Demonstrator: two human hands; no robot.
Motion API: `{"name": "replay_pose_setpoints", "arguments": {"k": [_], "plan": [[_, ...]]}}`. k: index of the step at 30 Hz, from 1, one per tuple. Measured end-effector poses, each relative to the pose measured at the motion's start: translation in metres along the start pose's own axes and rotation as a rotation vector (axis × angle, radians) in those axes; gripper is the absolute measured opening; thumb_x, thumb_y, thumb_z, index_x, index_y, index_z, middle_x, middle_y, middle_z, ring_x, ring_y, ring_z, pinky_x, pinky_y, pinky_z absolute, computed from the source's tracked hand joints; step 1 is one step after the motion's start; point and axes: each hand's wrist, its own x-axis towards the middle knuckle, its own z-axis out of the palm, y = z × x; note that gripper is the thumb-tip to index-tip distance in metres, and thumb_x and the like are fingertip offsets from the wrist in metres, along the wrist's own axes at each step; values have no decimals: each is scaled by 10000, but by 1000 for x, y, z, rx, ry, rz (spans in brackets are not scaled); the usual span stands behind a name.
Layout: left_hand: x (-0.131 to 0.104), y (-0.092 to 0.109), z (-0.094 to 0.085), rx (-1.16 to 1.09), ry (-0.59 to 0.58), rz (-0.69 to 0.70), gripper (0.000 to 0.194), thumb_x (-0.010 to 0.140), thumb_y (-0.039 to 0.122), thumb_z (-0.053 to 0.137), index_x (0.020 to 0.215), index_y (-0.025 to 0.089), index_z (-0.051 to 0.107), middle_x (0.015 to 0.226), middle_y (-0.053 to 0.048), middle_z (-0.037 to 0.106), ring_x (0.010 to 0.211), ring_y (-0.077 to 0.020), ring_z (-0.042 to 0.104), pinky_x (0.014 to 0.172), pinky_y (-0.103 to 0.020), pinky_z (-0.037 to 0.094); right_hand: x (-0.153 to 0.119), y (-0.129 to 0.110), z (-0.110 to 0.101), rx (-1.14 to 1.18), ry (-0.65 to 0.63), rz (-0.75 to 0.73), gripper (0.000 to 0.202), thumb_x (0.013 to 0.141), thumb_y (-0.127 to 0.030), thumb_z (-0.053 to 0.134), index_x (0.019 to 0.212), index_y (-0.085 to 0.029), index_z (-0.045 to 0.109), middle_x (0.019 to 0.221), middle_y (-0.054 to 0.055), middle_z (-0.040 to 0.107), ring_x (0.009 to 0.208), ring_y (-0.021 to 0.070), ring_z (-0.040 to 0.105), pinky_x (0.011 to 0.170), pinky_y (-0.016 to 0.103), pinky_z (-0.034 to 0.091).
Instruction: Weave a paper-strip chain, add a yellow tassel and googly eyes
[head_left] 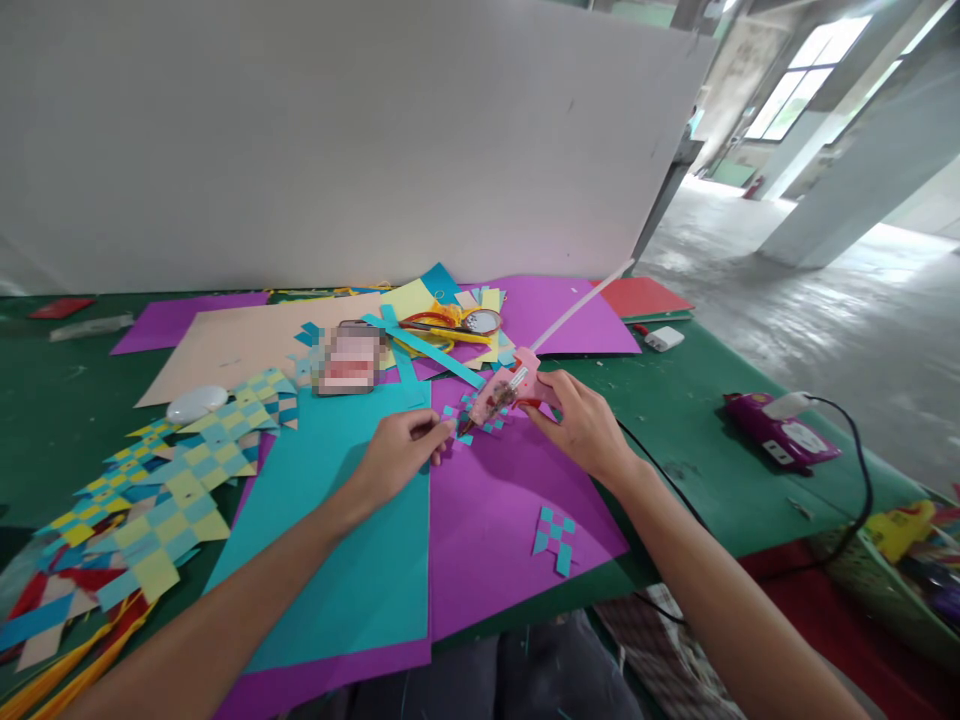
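**Bright Colour Covers a Green Counter [750, 520]**

A pink glue gun [496, 396] shows above a turquoise-checked paper weave [493, 424] — both against a vivid purple sheet [495, 530]. The neighbouring sheet [360, 585] is plain turquoise. At left, woven strips [161, 530] carry yellow-and-blue checks; the power strip [780, 432] is magenta, the panel [337, 140] greyish white.

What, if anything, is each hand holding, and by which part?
Right hand: pink glue gun, by its handle. Left hand: at the woven paper's left edge; grip unclear.
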Motion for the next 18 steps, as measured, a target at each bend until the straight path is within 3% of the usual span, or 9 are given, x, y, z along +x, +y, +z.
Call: {"name": "replay_pose_setpoints", "arguments": {"k": [18], "plan": [[0, -1, -1, 28, 9, 17, 330, 834, 398, 531, 590, 181, 583, 527, -2, 591, 519, -138, 556, 508, -249, 395, 0, 0, -1, 13, -28, -47, 256, 906, -388, 524, 1069, -191, 540, 910, 90, 661, 846, 221, 644, 732, 327, 510]]}}
